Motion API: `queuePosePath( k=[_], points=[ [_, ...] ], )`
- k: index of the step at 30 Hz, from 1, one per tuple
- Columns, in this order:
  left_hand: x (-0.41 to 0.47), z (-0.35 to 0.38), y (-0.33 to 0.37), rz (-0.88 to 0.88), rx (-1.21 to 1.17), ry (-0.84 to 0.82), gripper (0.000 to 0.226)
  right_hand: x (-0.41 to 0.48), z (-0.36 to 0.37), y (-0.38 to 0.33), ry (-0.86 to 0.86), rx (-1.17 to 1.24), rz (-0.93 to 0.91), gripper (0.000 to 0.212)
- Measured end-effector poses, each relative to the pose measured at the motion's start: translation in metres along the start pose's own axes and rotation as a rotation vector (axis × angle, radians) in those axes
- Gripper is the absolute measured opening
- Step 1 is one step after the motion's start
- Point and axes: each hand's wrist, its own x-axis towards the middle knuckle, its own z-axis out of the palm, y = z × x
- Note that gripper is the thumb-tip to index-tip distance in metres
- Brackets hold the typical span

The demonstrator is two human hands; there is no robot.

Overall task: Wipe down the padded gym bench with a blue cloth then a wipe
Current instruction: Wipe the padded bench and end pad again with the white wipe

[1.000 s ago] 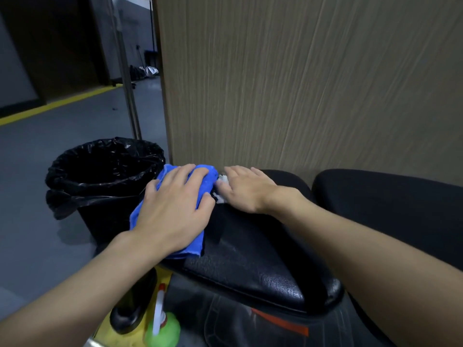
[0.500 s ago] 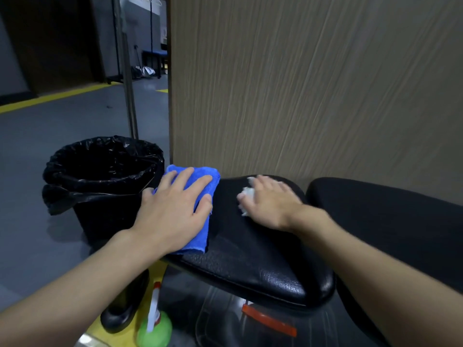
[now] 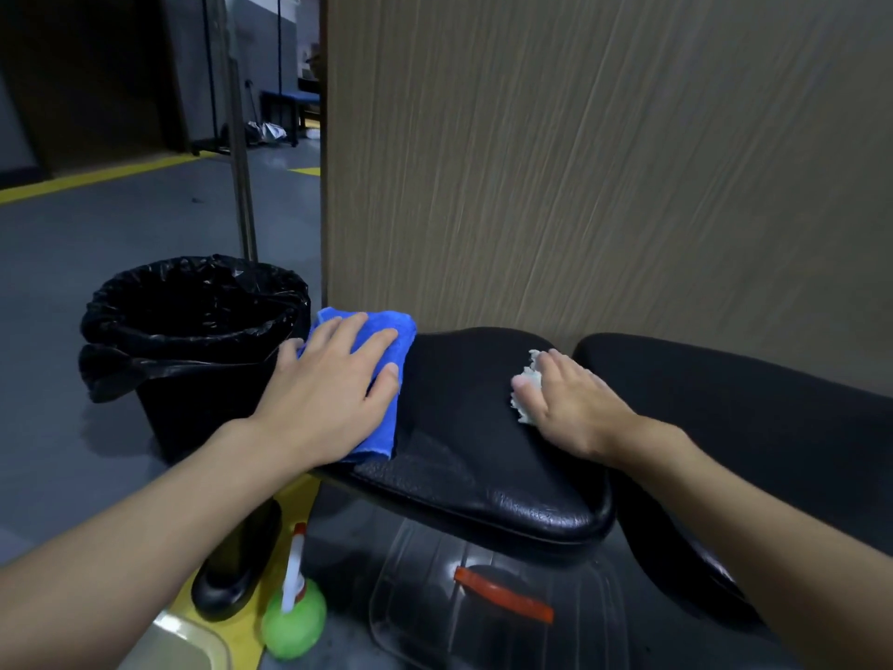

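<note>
Padded gym bench (image 3: pixel 473 456): black seat pad ran from the wood panel toward the camera, a second black pad just to its right. Both hands were flat on the near one, so I'd say the wiping was well underway.
Bin (image 3: pixel 193 326): black-lined, stood right by the pad's left edge, handy for tossing the wipe later.
Left hand (image 3: pixel 333 394): fingers spread, palm down on the blue cloth, pressing it rather than clutching it.
Blue cloth (image 3: pixel 386 331): folded, sat on the pad's far-left corner, partly hanging past the edge.
Right hand (image 3: pixel 570 403): flat, loosely curled over the wipe, pinning it to the middle of the pad.
Wipe (image 3: pixel 524 379): white, crumpled, peeking out by the thumb.
Tip: I'd keep palms flat, use overlapping strokes, and let the wipe follow where the cloth went, edges included.
</note>
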Motion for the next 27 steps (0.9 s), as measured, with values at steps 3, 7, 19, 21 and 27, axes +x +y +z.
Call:
queuePosePath(
  k=[3, 7, 19, 21, 27],
  points=[
    [-0.002, 0.0, -0.002, 0.018, -0.03, -0.016, 0.07, -0.014, 0.007, -0.04, 0.039, -0.074, -0.045, 0.078],
    [-0.001, -0.002, -0.002, 0.003, -0.058, -0.04, 0.064, -0.046, 0.024, -0.096, 0.096, -0.128, -0.277, 0.091],
    [-0.016, -0.009, -0.009, 0.05, -0.077, -0.097, 0.053, -0.105, 0.007, -0.031, -0.058, 0.091, -0.297, 0.065],
    [-0.018, -0.009, -0.01, 0.058, -0.081, -0.11, 0.053, -0.114, 0.021, -0.036, 0.125, -0.1, -0.376, 0.07],
    [-0.02, -0.007, -0.01, 0.051, -0.096, -0.127, 0.054, -0.093, 0.06, -0.104, 0.373, -0.315, -0.331, 0.07]
  ],
)
